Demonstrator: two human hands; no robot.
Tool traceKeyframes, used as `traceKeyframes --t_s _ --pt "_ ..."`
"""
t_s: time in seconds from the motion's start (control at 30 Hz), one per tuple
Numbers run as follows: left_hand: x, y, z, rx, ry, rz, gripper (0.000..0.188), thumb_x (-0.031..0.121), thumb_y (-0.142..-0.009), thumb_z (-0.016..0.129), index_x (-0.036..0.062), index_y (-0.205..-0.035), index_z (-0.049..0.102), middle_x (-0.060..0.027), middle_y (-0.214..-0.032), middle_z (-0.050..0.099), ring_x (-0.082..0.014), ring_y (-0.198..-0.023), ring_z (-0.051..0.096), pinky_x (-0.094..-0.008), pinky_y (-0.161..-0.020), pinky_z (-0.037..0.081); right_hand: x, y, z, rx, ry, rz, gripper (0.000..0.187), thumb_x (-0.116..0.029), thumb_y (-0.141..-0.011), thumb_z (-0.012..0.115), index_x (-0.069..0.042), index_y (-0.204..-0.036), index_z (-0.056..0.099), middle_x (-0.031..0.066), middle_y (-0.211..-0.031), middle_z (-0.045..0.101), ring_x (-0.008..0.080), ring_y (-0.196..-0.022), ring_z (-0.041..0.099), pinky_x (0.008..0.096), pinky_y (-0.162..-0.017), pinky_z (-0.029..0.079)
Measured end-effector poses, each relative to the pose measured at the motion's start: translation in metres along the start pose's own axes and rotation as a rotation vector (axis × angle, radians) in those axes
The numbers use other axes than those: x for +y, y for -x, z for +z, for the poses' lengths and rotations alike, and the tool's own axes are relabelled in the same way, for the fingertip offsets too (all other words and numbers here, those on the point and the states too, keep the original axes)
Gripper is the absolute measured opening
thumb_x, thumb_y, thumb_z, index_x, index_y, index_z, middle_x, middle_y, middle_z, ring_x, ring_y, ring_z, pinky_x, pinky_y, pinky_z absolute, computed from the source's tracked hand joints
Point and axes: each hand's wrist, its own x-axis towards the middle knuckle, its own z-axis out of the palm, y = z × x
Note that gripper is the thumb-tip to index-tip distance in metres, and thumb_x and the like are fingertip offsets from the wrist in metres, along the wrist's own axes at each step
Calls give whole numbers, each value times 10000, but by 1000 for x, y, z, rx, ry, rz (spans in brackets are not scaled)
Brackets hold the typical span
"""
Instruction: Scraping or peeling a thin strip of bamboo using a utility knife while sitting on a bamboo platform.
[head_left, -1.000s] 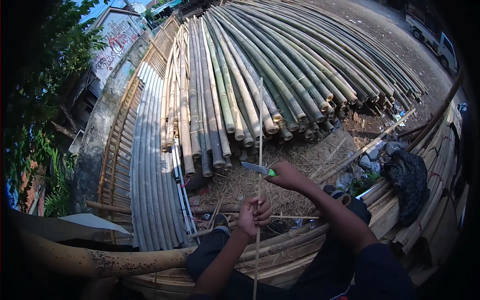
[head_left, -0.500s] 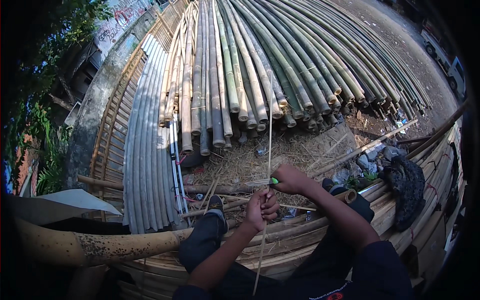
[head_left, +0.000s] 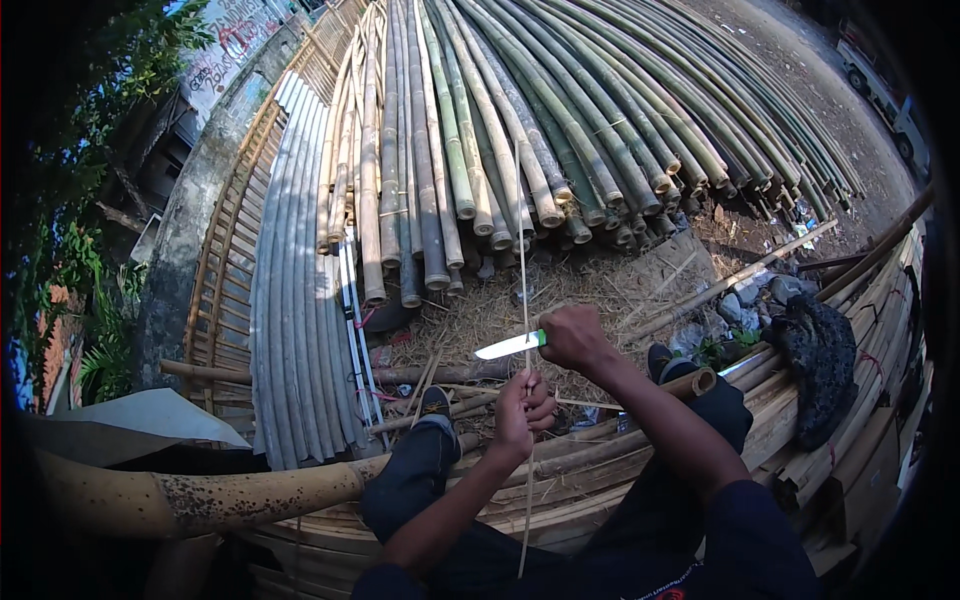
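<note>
Below the knife [head_left: 505, 348] my right hand [head_left: 573, 338] clenches, my left hand [head_left: 521, 412] pinches the bamboo strip [head_left: 528, 490]: apparently light, springy, best held there.

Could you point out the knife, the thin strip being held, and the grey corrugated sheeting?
Knife [head_left: 506, 347]: head view, on the blade.
Thin strip [head_left: 524, 290]: head view, on its upper stretch, above the blade.
Grey corrugated sheeting [head_left: 289, 270]: head view, on its ridged middle.
</note>
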Motion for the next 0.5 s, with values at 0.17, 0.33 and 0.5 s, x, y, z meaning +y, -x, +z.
traceKeyframes --t_s 0.17,0.33,0.5 --pt "-15 12 10 -116 47 -141 232 295 -961 369 155 -776 372 63 -542 251 -39 -406 199 -184 -328 153 74 -15 -25 273 69 626 157 -197 -659 613 -52 -607 644 170 -596 600 338 -575 625 447 -543 484" --pt "2 18 -9 -178 71 -167 299 361 -979 346 143 -776 374 56 -540 247 -40 -407 205 -178 -328 168 29 -19 -70 139 -106 483 284 -317 -734 633 -35 -704 650 183 -670 617 372 -678 616 474 -647 485" --pt "22 7 -12 -332 187 -251 361 401 -1001 293 140 -764 374 51 -531 240 -41 -403 215 -171 -328 192 8 -9 -67 -115 -231 146 304 -327 -773 615 -24 -770 634 202 -685 608 383 -699 611 479 -665 483"
